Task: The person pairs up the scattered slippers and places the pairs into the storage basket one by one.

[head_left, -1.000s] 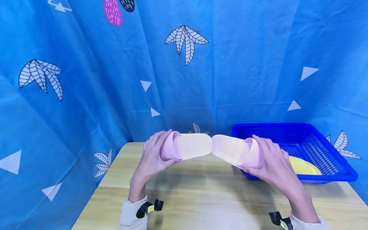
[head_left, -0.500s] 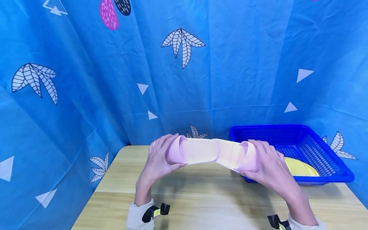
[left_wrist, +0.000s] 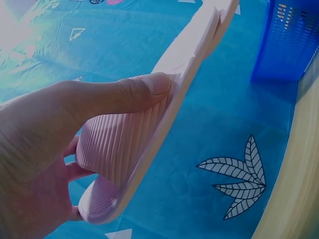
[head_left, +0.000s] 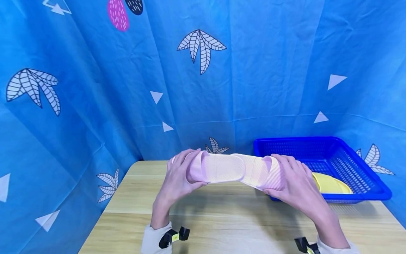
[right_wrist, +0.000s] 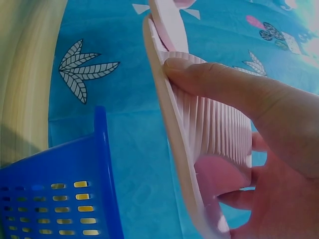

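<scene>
Two pale pink slide slippers are held above the table, heels toward each other. My left hand (head_left: 177,176) grips the left slipper (head_left: 223,167) around its ribbed strap, thumb on the near side. My right hand (head_left: 295,178) grips the right slipper (head_left: 253,169) by its strap in the same way. The left slipper's heel overlaps the right one's, lying over it in the head view. In the left wrist view, the thumb presses the strap (left_wrist: 119,139) near the sole's edge. The right wrist view shows the other thumb at the strap (right_wrist: 214,119), fingers behind it.
A blue plastic basket (head_left: 377,183) stands at the right rear of the wooden table (head_left: 222,218), with a yellow slipper (head_left: 333,184) inside. A blue patterned curtain (head_left: 266,70) hangs behind and to the left.
The slippers' heels, end to end one second ago, now overlap as my left hand has moved right. Both hands keep their grip.
</scene>
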### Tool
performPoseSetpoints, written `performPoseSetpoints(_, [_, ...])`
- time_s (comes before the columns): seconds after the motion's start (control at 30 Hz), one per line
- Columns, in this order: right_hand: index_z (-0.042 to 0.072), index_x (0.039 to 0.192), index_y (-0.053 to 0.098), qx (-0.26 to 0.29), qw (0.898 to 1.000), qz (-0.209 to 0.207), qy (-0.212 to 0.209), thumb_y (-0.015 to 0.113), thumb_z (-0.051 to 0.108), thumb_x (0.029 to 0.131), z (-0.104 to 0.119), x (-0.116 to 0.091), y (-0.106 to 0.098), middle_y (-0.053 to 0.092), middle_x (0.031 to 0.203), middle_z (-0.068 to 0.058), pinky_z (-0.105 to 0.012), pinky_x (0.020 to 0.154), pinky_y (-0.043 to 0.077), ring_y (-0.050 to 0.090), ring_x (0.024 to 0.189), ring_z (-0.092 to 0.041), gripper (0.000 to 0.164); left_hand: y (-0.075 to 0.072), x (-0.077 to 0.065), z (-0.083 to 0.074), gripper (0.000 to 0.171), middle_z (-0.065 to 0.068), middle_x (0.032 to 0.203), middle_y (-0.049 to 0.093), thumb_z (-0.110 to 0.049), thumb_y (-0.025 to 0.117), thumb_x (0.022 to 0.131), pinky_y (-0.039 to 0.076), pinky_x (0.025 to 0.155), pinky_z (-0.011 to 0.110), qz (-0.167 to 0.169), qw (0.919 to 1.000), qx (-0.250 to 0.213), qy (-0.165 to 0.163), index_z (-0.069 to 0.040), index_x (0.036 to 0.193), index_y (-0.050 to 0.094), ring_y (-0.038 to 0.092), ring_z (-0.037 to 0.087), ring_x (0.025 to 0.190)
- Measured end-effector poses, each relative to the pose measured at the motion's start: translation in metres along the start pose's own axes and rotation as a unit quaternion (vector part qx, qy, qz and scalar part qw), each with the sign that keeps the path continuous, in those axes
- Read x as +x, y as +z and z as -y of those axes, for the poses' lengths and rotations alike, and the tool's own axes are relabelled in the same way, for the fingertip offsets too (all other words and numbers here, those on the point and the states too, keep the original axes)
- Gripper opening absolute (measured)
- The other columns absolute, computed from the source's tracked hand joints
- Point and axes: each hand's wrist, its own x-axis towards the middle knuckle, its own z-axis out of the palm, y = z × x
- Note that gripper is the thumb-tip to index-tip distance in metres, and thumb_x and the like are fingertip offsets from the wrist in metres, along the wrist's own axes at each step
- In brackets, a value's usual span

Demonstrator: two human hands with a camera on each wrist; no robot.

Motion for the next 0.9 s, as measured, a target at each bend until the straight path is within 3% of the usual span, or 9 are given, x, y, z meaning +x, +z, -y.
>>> performPoseSetpoints(0.57, [0.016, 0.146, 0.051, -0.018, 1.000, 0.015, 0.016, 0.101, 0.044, 0.054, 0.007, 0.000, 0.005, 0.060, 0.124, -0.013, -0.053, 0.072, 0.041, 0.054, 0.107, -0.036, 0.108, 0.014, 0.003, -0.008, 0.105, 0.005, 0.143, 0.053, -0.043, 0.100, 0.061, 0.038, 0.103, 0.062, 0.007, 0.9994, 0.013, 0.031, -0.024, 0.151, 0.049, 0.046, 0.027, 0.134])
performPoseSetpoints(0.9, [0.013, 0.147, 0.050, -0.013, 1.000, 0.019, 0.014, 0.101, 0.044, 0.054, 0.009, -0.001, 0.009, 0.059, 0.127, -0.012, -0.052, 0.074, 0.040, 0.054, 0.108, -0.036, 0.111, 0.021, 0.003, -0.014, 0.104, 0.004, 0.145, 0.053, -0.045, 0.099, 0.062, 0.039, 0.101, 0.060, 0.010, 0.9990, 0.008, 0.042, -0.023, 0.151, 0.049, 0.046, 0.027, 0.135])
